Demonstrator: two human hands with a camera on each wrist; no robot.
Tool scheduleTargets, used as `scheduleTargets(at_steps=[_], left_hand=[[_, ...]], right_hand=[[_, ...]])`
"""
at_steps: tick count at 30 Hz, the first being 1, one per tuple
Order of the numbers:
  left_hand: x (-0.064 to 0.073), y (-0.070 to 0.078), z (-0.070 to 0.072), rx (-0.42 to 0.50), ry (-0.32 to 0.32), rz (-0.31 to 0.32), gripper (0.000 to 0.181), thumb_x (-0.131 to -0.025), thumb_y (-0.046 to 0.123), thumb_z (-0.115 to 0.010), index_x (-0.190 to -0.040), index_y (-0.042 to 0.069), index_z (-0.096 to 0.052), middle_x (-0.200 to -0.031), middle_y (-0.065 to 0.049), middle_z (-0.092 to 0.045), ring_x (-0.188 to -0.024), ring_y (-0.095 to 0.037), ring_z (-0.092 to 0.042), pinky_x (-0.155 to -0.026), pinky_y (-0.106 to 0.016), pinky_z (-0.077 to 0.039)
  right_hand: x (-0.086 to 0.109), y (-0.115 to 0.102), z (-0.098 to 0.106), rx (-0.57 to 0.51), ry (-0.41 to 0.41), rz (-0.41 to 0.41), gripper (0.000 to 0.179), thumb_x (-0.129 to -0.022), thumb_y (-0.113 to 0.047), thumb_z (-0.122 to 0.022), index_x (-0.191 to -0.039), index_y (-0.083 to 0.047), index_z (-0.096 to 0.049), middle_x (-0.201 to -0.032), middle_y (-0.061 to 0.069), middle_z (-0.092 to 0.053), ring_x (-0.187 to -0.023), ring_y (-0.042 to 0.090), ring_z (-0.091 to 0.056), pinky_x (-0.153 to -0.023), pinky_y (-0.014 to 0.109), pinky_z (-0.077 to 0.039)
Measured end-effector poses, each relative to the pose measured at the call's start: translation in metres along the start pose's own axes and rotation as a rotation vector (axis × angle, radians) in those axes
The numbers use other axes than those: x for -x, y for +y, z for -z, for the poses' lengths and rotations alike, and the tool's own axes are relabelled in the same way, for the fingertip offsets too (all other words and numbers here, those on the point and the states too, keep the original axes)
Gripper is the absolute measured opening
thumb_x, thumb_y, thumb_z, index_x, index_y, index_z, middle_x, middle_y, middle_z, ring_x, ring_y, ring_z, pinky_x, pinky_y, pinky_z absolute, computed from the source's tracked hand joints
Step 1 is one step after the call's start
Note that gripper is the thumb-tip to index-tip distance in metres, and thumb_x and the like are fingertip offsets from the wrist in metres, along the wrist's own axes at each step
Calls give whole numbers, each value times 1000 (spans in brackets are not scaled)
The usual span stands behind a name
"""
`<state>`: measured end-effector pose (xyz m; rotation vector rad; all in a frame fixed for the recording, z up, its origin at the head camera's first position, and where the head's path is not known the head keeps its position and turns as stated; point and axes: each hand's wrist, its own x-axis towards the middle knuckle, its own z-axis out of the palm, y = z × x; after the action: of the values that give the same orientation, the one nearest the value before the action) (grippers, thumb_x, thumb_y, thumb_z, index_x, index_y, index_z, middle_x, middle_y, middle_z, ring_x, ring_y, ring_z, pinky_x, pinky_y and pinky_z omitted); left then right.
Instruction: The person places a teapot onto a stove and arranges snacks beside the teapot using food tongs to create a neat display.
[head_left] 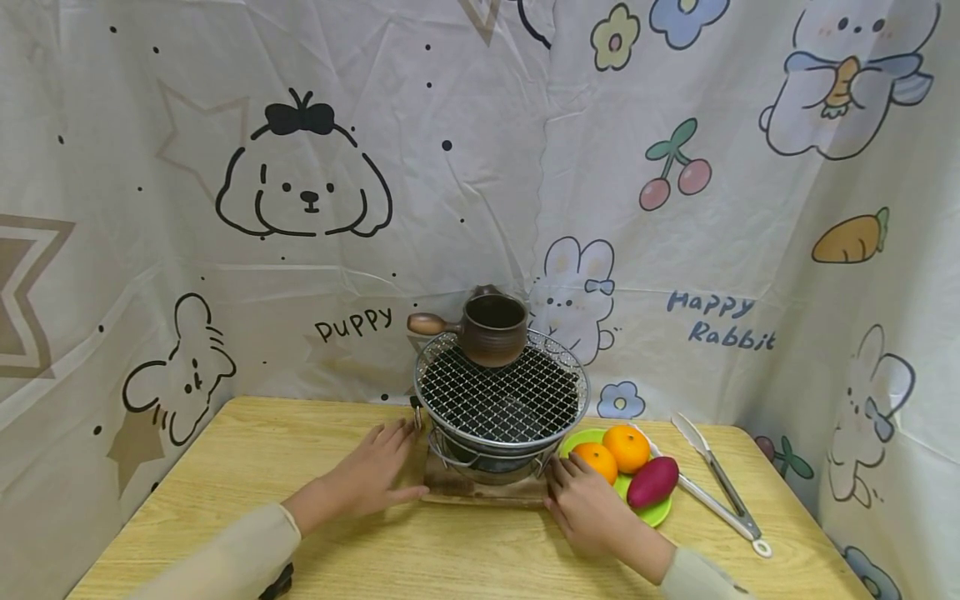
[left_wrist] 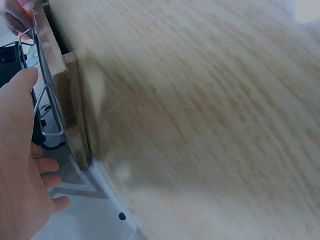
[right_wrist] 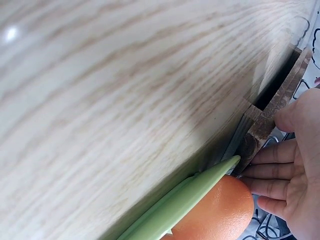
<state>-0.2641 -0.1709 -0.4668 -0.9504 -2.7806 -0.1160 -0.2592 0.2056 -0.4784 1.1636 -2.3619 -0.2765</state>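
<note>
A small round charcoal grill with a wire mesh top (head_left: pixel 498 408) stands on a wooden board (head_left: pixel 483 498). On the back part of the mesh sits a brown clay pot (head_left: pixel 491 340), its wooden handle pointing left. My left hand (head_left: pixel 371 471) is at the board's left side, fingers extended, thumb near the front corner. At the right side is my right hand (head_left: pixel 588 504), its fingers stretched along the board's edge (right_wrist: pixel 265 125) and close to an orange (right_wrist: pixel 220 210). Exact contact of either hand with the board cannot be made out.
Right of the grill, a green plate (head_left: pixel 658 514) holds two oranges (head_left: pixel 627 448) and a purple sweet potato (head_left: pixel 652 482). Spread tongs (head_left: pixel 726 490) lie beyond it near the table's right edge. A dark object (head_left: pixel 279 582) shows by my left sleeve. A printed cloth (head_left: pixel 450 208) hangs behind.
</note>
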Motion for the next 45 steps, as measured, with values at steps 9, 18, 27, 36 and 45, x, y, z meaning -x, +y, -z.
scheduleTargets(at_steps=[9,18,27,36,45], left_hand=[[1,1,-9,-15,63,-64,83,-99,58,-54,-150,-6,-43,-155,-23,-46,-143,-42,-44,-113,-65,-38],[1,6,-11,11,22,-40,83,-99,58,-53,-150,-7,-42,-157,-22,-43,-146,-41,-41,-116,-65,-35],[0,8,-12,-3,6,-36,81,-100,58,-52,-149,-6,-45,-158,-22,-43,-146,-41,-41,-116,-64,-35],[-1,8,-14,5,-10,-33,78,-100,57,-52,-149,-3,-47,-158,-21,-43,-146,-41,-41,-116,-64,-34],[-3,6,-15,29,-17,-25,78,-101,57,-50,-149,-3,-46,-157,-21,-44,-145,-41,-43,-116,-65,-34]], right_hand=[[0,1,-2,0,4,6,43,-94,-26,-64,-118,9,-71,-120,22,-71,-110,33,-68,-100,47,-53],[0,1,-1,6,-15,9,44,-95,-27,-63,-120,8,-70,-122,22,-71,-112,33,-68,-102,48,-52],[0,1,-1,3,-8,8,43,-95,-26,-64,-119,8,-71,-121,22,-71,-111,33,-68,-101,48,-53],[1,0,-2,-3,-3,4,43,-94,-26,-64,-119,8,-70,-121,22,-71,-111,34,-68,-101,48,-53],[0,0,0,-19,-41,-13,43,-97,-27,-62,-122,8,-70,-125,23,-70,-115,35,-67,-103,49,-52]])
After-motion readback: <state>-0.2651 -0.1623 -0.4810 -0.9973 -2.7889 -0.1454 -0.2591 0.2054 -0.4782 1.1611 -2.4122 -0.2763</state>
